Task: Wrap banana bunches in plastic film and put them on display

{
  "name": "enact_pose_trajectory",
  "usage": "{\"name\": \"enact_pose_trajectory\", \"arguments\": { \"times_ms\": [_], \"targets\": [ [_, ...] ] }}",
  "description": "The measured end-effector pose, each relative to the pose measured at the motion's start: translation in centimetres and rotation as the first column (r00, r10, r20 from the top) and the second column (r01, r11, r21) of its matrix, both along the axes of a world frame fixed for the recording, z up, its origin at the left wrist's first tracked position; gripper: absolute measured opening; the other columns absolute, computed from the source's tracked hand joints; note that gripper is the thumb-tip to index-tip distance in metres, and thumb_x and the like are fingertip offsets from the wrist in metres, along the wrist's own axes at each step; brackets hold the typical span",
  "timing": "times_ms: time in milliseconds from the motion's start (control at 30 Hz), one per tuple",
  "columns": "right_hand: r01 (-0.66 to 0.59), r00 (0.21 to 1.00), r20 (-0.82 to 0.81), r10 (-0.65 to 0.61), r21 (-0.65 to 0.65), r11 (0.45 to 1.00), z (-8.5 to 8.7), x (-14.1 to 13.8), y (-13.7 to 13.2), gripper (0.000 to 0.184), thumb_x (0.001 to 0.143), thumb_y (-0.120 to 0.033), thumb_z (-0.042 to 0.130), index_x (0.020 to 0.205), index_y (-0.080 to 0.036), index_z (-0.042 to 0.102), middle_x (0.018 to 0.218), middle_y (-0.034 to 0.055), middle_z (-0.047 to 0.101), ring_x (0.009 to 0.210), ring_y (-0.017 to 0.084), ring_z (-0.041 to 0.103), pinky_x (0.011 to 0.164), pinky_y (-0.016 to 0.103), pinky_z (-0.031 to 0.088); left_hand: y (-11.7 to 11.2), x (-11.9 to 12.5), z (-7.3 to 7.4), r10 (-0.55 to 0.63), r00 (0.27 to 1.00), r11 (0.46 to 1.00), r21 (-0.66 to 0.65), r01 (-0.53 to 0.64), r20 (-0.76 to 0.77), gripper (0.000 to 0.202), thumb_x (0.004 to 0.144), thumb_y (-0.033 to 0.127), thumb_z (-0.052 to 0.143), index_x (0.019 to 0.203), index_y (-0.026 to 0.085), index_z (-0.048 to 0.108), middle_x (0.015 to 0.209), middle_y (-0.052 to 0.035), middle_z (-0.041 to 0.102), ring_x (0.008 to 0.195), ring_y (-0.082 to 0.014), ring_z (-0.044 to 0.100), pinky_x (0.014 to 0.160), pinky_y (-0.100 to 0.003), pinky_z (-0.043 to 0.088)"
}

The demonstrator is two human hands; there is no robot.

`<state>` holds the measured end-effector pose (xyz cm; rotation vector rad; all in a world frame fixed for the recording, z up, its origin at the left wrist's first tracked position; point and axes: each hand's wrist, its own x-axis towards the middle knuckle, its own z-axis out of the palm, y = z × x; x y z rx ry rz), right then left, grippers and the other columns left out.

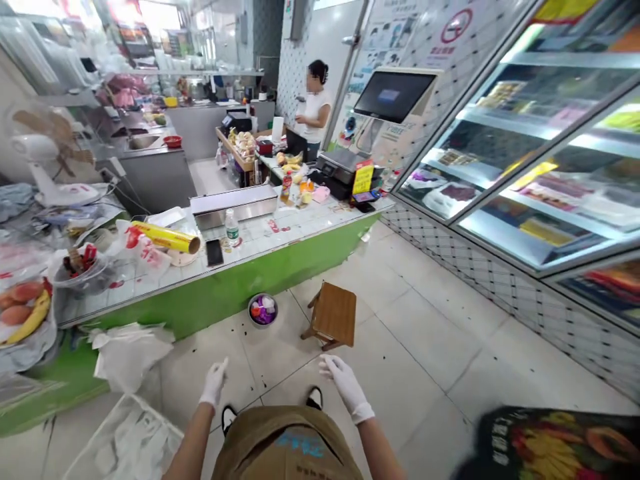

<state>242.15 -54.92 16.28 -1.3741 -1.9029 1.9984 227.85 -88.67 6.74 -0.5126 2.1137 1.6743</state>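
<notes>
My left hand [215, 385], in a white glove, hangs over the floor with one finger or the thumb sticking out and the rest loosely curled. It holds nothing. In a matching glove, my right hand [346, 387] is held out with its fingers a little bent and no object in them. Just beyond that hand stands a brown wooden stool [334, 313], apart from it. A metal bowl [263, 323] with purple, white and orange pieces in it sits on the floor between the stool and the counter. Between my arms shows a brown apron [285, 447].
A green-fronted counter [295, 267] crosses ahead, bearing a phone [215, 253], a water bottle [232, 228] and a yellow roll [167, 237]. A white basket [95, 430] stands at lower left. Glass-fronted shelves [530, 147] line the right. Behind the counter stands a person [316, 110].
</notes>
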Motion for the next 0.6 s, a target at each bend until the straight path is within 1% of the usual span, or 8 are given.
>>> {"name": "enact_pose_trajectory", "arguments": {
  "times_ms": [33, 100, 167, 267, 333, 433, 500, 600],
  "targets": [
    [0.0, 1.0, -0.027, 0.001, 0.009, 1.0, 0.4, 1.4, 1.5, 0.057, 0.054, -0.069, 0.079, 0.085, -0.022, 0.078, 0.083, 0.0093, 0.078, 0.075, 0.027, 0.075, 0.071, 0.04, 0.059, 3.9, -0.5, 0.3, -0.064, 0.998, 0.996, 0.064, 0.065, -0.02, 0.09, 0.042, 0.105, 0.071, 0.058, 0.025, 0.033, 0.056, 0.0063, 0.034, 0.055, -0.0135, 0.039, 0.057, -0.029, 0.035],
    [0.018, 0.996, -0.086, -0.014, 0.048, 0.999, 1.1, 4.9, 5.2, 0.059, 0.055, -0.071, 0.081, 0.09, -0.023, 0.08, 0.09, 0.011, 0.081, 0.084, 0.031, 0.078, 0.081, 0.045, 0.062, 12.4, -0.7, 1.4, -0.205, 0.976, 0.96, 0.18, 0.216, -0.075, 0.087, 0.047, 0.1, 0.075, 0.06, 0.025, 0.034, 0.059, 0.0073, 0.032, 0.057, -0.0116, 0.034, 0.058, -0.027, 0.033],
    [0.077, 0.987, -0.147, -0.064, 0.089, 0.993, 1.7, 9.5, 9.5, 0.06, 0.062, -0.073, 0.08, 0.098, -0.025, 0.082, 0.099, 0.0125, 0.083, 0.095, 0.034, 0.081, 0.092, 0.049, 0.063, 21.5, 0.5, 2.9, -0.327, 0.938, 0.903, 0.254, 0.345, -0.111, 0.083, 0.051, 0.096, 0.079, 0.062, 0.024, 0.039, 0.061, 0.0062, 0.039, 0.058, -0.0113, 0.036, 0.059, -0.026, 0.034],
    [0.167, 0.971, -0.195, -0.138, 0.138, 0.976, 2.6, 17.0, 15.7, 0.057, 0.074, -0.075, 0.076, 0.107, -0.03, 0.084, 0.11, 0.0135, 0.083, 0.106, 0.036, 0.081, 0.102, 0.052, 0.063, 34.5, 4.8, 4.9, -0.457, 0.878, 0.81, 0.344, 0.476, -0.141, 0.076, 0.056, 0.089, 0.083, 0.063, 0.024, 0.043, 0.065, 0.0019, 0.05, 0.063, -0.014, 0.046, 0.063, -0.028, 0.041],
    [0.216, 0.963, -0.197, -0.182, 0.166, 0.962, 3.3, 21.2, 19.5, 0.056, 0.076, -0.076, 0.076, 0.108, -0.031, 0.085, 0.113, 0.0144, 0.083, 0.109, 0.038, 0.08, 0.105, 0.053, 0.063, 41.8, 8.7, 6.1, -0.506, 0.85, 0.757, 0.395, 0.52, -0.15, 0.074, 0.06, 0.088, 0.08, 0.06, 0.025, 0.042, 0.063, 0.0001, 0.05, 0.063, -0.0162, 0.05, 0.066, -0.032, 0.045],
    [0.292, 0.945, -0.202, -0.258, 0.164, 0.942, 4.3, 24.9, 24.6, 0.062, 0.075, -0.082, 0.076, 0.107, -0.029, 0.084, 0.114, 0.0165, 0.083, 0.112, 0.04, 0.079, 0.102, 0.055, 0.065, 49.8, 14.0, 8.0, -0.572, 0.804, 0.69, 0.436, 0.578, -0.161, 0.072, 0.07, 0.09, 0.071, 0.052, 0.025, 0.045, 0.058, -0.0038, 0.052, 0.063, -0.0191, 0.052, 0.069, -0.037, 0.047],
    [0.328, 0.931, -0.219, -0.293, 0.145, 0.933, 4.7, 25.7, 27.9, 0.068, 0.075, -0.085, 0.076, 0.108, -0.026, 0.083, 0.114, 0.0176, 0.083, 0.112, 0.041, 0.079, 0.1, 0.054, 0.066, 53.5, 16.4, 9.1, -0.614, 0.767, 0.644, 0.442, 0.624, -0.189, 0.07, 0.075, 0.088, 0.068, 0.051, 0.024, 0.052, 0.06, -0.0067, 0.057, 0.067, -0.0209, 0.055, 0.075, -0.039, 0.049],
    [0.331, 0.922, -0.251, -0.296, 0.109, 0.937, 4.8, 25.1, 33.4, 0.08, 0.076, -0.089, 0.073, 0.113, -0.019, 0.081, 0.114, 0.0193, 0.082, 0.112, 0.041, 0.079, 0.101, 0.055, 0.065, 58.0, 18.0, 10.3, -0.637, 0.748, 0.607, 0.478, 0.635, -0.185, 0.069, 0.077, 0.086, 0.07, 0.058, 0.02, 0.063, 0.069, -0.0078, 0.063, 0.076, -0.0225, 0.059, 0.085, -0.04, 0.051]
  ]
}}
